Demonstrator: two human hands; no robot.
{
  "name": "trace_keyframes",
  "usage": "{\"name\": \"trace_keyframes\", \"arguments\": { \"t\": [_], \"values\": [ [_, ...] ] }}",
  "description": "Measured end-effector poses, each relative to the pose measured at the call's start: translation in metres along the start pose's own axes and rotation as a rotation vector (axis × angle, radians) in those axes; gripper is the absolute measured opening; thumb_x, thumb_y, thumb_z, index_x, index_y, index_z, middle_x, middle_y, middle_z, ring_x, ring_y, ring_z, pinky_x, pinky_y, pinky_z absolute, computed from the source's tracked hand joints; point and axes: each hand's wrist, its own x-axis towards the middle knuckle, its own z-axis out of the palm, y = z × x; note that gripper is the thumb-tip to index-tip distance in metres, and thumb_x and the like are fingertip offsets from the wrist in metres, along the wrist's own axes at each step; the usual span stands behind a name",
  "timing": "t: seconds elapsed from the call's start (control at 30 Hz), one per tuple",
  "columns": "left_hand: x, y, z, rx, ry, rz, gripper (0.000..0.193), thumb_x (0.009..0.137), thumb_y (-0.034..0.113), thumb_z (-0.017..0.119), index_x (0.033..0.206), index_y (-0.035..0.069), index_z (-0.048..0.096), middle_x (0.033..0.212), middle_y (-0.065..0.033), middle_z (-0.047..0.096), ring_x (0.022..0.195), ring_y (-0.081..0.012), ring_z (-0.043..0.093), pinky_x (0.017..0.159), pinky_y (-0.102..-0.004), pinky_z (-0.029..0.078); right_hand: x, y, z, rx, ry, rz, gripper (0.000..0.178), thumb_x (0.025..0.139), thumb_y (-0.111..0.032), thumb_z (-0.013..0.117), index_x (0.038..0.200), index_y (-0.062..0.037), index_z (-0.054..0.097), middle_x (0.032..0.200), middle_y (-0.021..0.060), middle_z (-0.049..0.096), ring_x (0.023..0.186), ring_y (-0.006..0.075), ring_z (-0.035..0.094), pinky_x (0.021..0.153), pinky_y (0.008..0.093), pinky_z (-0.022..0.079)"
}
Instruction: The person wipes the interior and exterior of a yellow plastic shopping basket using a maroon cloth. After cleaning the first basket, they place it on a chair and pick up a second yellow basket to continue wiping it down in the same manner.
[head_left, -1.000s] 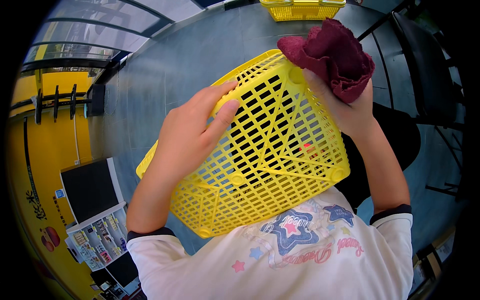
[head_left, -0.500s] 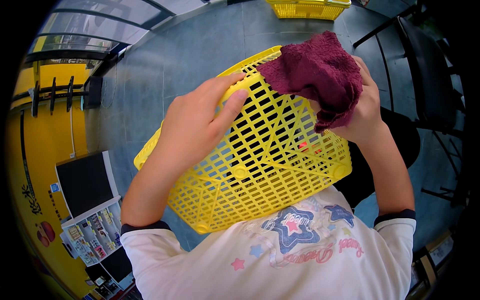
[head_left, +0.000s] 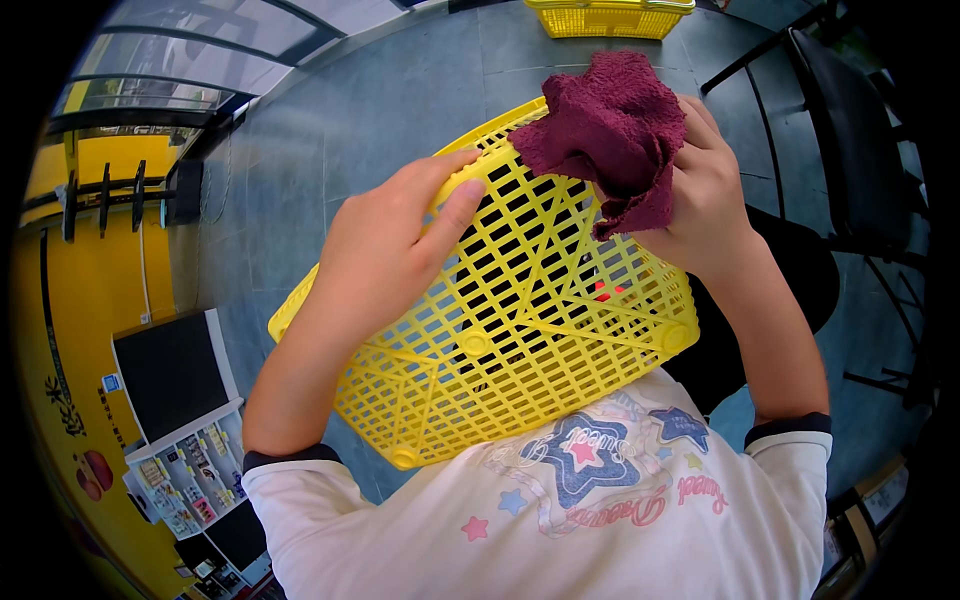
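Observation:
A yellow plastic basket (head_left: 475, 343) with a slotted lattice is tipped up in front of me, its lower edge against my white shirt. My left hand (head_left: 395, 240) grips its upper left edge, the thumb on the lattice and the fingers over the rim. In my right hand (head_left: 700, 195) is a crumpled maroon cloth (head_left: 615, 130), bunched against the far right part of the basket. The cloth hides some of the right fingers and the basket edge beneath it.
Another yellow basket (head_left: 610, 18) stands on the grey tiled floor (head_left: 400, 110) at the far side. Black chairs (head_left: 850, 130) are at the right. To the left are a yellow wall (head_left: 110, 290), a dark panel (head_left: 170, 375) and a shelf of small goods (head_left: 190, 470).
My right hand has moved a little to the left with the maroon cloth, along the basket's far edge. The left hand keeps its grip, and the basket has barely shifted.

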Motion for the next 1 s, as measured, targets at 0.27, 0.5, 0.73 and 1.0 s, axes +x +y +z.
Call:
{"name": "trace_keyframes", "arguments": {
  "t": [0.27, 0.5, 0.73, 1.0],
  "values": [
    [0.002, -0.002, 0.002, 0.000, -0.002, -0.001, 0.042, 0.096, 0.042, 0.046, 0.121, 0.011, 0.059, 0.114, -0.0104, 0.064, 0.091, -0.0314, 0.065, 0.078, -0.0377, 0.050, -0.023, -0.005, -0.012, 0.414, 0.053, 0.357, 0.023, 0.072, -0.014, 0.074, 0.093, -0.0065, 0.068, 0.090, 0.0063, 0.068, 0.093, 0.0222, 0.063, 0.086, 0.0342, 0.047],
    [0.002, 0.001, 0.001, -0.015, -0.016, -0.030, 0.042, 0.096, 0.042, 0.046, 0.122, 0.011, 0.059, 0.113, -0.0100, 0.065, 0.092, -0.0306, 0.065, 0.078, -0.0368, 0.050, -0.018, 0.030, -0.024, 1.749, 0.729, 1.291, 0.035, 0.093, -0.022, 0.058, 0.123, -0.0073, 0.047, 0.115, 0.0100, 0.058, 0.106, 0.0207, 0.056, 0.081, 0.0398, 0.051],
    [0.000, 0.000, 0.000, -0.004, -0.002, -0.014, 0.043, 0.095, 0.042, 0.046, 0.122, 0.012, 0.059, 0.113, -0.0100, 0.065, 0.091, -0.0308, 0.065, 0.078, -0.0371, 0.050, -0.015, 0.017, -0.014, 1.296, 0.519, 1.084, 0.029, 0.089, -0.019, 0.066, 0.114, -0.0069, 0.056, 0.104, 0.0054, 0.062, 0.092, 0.0134, 0.058, 0.074, 0.0301, 0.050],
    [0.001, -0.001, 0.000, 0.010, -0.008, -0.013, 0.042, 0.095, 0.042, 0.047, 0.122, 0.012, 0.059, 0.114, -0.0102, 0.064, 0.091, -0.0310, 0.065, 0.078, -0.0376, 0.050, -0.002, 0.008, 0.010, 0.203, 0.054, 0.131, 0.040, 0.061, -0.012, 0.081, 0.099, -0.0081, 0.068, 0.110, 0.0075, 0.061, 0.112, 0.0310, 0.053, 0.093, 0.0407, 0.045]
  ]
}}
